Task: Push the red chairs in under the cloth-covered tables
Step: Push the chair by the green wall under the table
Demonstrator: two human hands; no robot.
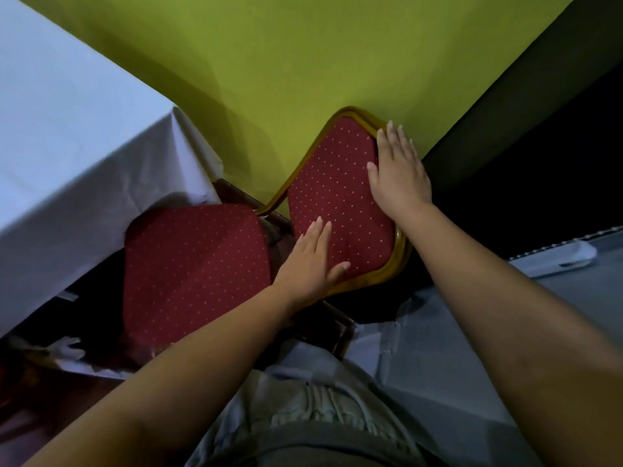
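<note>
A red dotted chair backrest [337,197] with a gold frame stands against the yellow-green tablecloth [286,55]. My right hand [397,170] lies flat on its upper right edge, fingers apart. My left hand [310,261] presses flat on its lower left part, fingers spread. To the left lies a red dotted chair seat [192,267], partly tucked under the white tablecloth [67,129]. Neither hand grips anything.
Dark wooden chair legs [333,325] show below the backrest. A pale cloth and a white object [559,261] lie at the right. Dark floor fills the far right; my light trousers [320,406] fill the bottom centre.
</note>
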